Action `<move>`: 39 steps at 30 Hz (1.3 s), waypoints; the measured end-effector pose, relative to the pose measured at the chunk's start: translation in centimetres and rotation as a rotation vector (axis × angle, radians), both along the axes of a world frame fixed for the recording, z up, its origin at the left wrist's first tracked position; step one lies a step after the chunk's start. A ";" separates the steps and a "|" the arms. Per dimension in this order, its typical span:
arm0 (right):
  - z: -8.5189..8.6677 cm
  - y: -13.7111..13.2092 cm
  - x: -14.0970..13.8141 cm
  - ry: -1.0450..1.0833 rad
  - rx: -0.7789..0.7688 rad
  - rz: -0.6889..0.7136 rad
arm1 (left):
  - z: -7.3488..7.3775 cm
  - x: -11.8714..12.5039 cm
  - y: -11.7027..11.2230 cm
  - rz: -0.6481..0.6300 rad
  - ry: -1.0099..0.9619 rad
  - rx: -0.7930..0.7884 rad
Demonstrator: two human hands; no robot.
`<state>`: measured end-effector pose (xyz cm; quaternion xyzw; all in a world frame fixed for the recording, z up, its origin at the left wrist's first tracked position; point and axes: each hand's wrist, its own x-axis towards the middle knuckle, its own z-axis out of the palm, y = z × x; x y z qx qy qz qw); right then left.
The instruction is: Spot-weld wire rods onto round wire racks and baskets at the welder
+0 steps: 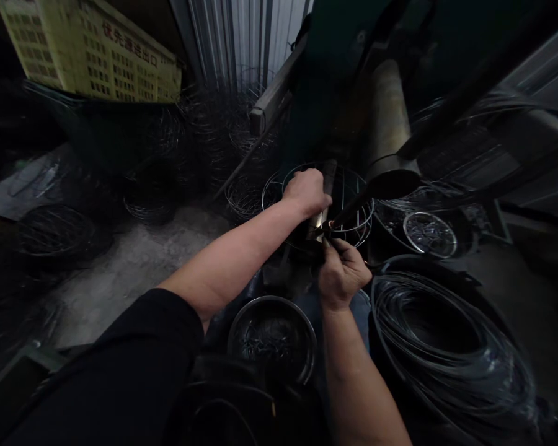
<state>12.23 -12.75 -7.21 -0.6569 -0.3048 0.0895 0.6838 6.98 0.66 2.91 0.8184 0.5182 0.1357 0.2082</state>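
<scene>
Just left of a metal bar [323,214], my left hand [309,193] is closed on a round wire frame [363,228] made of thin metal rings and cross wires. My right hand [344,269] is below and slightly right of it, thumb and fingers pinched together at the frame's near edge. Whatever is in that pinch is too small and dark to name. A small orange glow [331,224] shows where a dark rod [353,204] comes down close to the bar, just above my right fingertips.
A metal bowl [273,299] with small metal pieces [265,344] stands below my hands. At right is a tub with coiled wire [446,365]; behind it, a round dish [430,235]. A thick cylinder [390,118] juts out above. A yellow crate [116,62] stands upper left.
</scene>
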 end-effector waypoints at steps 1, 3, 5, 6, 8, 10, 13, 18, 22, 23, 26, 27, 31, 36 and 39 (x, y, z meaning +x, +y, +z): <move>0.1 0.0 0.0 -0.004 0.002 0.001 | 0.1 0.0 0.0 0.002 0.001 0.001; 0.4 0.0 0.1 -0.009 0.014 0.002 | 0.1 0.0 0.0 -0.002 -0.002 0.001; 0.6 0.1 0.2 0.004 0.026 0.002 | 0.1 0.1 0.1 -0.004 -0.004 -0.004; 0.7 0.1 0.2 0.016 0.030 0.004 | 0.1 0.1 0.2 -0.004 -0.003 -0.005; 0.8 0.2 0.2 0.044 0.037 0.003 | 0.0 0.2 0.2 -0.004 -0.001 -0.003; 0.9 0.3 0.0 0.101 0.040 0.019 | 0.0 0.3 0.2 -0.007 -0.004 -0.006; 1.3 0.3 -0.2 0.220 0.025 0.082 | 0.0 0.2 -0.1 -0.002 -0.009 -0.025; 2.2 -0.1 1.1 0.280 -0.005 0.204 | -0.1 -1.5 -1.6 0.052 0.022 0.003; 1.7 0.0 3.2 0.211 -0.055 0.277 | 0.3 -3.9 -3.2 -0.017 0.143 0.026; 1.5 0.0 3.6 0.177 -0.060 0.281 | 0.5 -4.2 -3.6 -0.035 0.179 0.037; 0.9 0.3 4.1 0.063 -0.056 0.257 | 1.5 -4.5 -4.5 -0.067 0.230 0.079; 0.8 0.3 4.1 0.034 -0.059 0.244 | 2.0 -4.4 -4.7 -0.083 0.230 0.097; 1.0 0.1 4.0 -0.025 -0.085 0.225 | 3.8 -4.9 -3.9 -0.114 0.294 0.177; 1.0 0.3 4.5 0.053 -0.066 0.285 | 3.7 -6.7 0.7 -0.479 0.477 0.216; 1.1 0.1 4.8 0.064 -0.060 0.293 | 2.0 -6.6 3.0 -0.630 0.506 0.111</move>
